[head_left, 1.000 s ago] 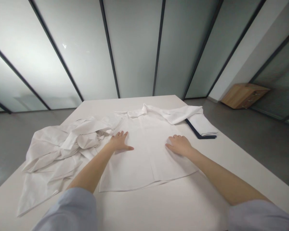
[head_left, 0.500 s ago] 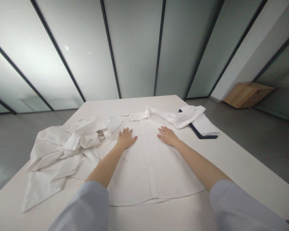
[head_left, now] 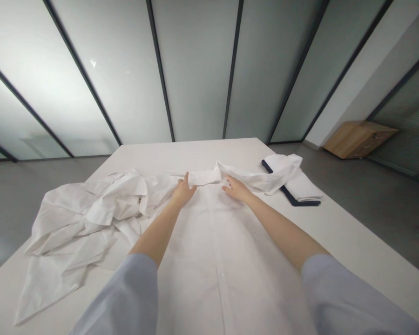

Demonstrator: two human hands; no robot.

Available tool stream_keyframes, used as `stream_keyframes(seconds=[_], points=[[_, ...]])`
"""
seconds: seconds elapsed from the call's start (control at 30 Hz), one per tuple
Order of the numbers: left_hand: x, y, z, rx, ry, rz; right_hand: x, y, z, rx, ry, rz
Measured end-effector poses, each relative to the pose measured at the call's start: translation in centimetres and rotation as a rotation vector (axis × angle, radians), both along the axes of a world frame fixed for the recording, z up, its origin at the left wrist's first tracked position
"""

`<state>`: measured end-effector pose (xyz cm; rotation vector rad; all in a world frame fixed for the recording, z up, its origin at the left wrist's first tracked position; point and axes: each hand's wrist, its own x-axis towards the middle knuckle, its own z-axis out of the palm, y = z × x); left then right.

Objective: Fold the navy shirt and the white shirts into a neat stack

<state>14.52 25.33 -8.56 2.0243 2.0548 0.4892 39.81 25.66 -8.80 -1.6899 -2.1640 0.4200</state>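
A white button-up shirt (head_left: 202,232) lies spread front side up, its button strip running down the middle. Its collar (head_left: 205,177) is at the far end, and the near hem runs out of view below. My left hand (head_left: 183,191) rests on the shirt just left of the collar, thumb and fingers apart. On the other side, my right hand (head_left: 236,189) lies by the right shoulder, its fingers spread and reaching towards the collar. A sleeve (head_left: 265,180) stretches right from that shoulder, with its end over a folded white cloth.
Crumpled white clothing (head_left: 87,214) is heaped on the left of the white table (head_left: 356,251). The folded white cloth (head_left: 303,187) sits on a dark blue flat piece (head_left: 295,202) at the right. A wooden cabinet (head_left: 358,139) stands on the floor beyond.
Both hands have moved up the shirt to either side of the collar. The shirt has come nearer to me, and its hem has left the view. The collar lies flatter.
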Motion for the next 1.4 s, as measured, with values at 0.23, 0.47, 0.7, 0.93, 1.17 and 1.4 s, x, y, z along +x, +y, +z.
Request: stream_keyframes(seconds=[0.23,0.47,0.7,0.93,1.17,1.4], points=[[0.3,5.4,-1.4,-0.098,-0.364,-0.099,-3.0,5.1,0.0,-0.135,0.207,-0.107],[0.6,6.3,0.8,0.08,-0.364,-0.108,-4.0,6.3,1.9,0.008,0.331,-0.097],[1.7,0.2,-2.2,-0.115,0.172,-0.208,-2.1,-0.2,-0.9,0.097,-0.126,0.091],[1.6,-0.9,-3.2,-0.071,0.286,-0.166,2.2,-5.6,-3.0,-0.002,-0.423,-0.165],[1.5,0.3,-2.4,0.023,0.296,-0.174,3.2,-5.0,-3.1,-0.053,-0.415,-0.193],[1.4,-2.6,-2.1,0.011,0.315,-0.163,3.0,-4.3,-3.1,-0.038,-0.39,-0.185]])
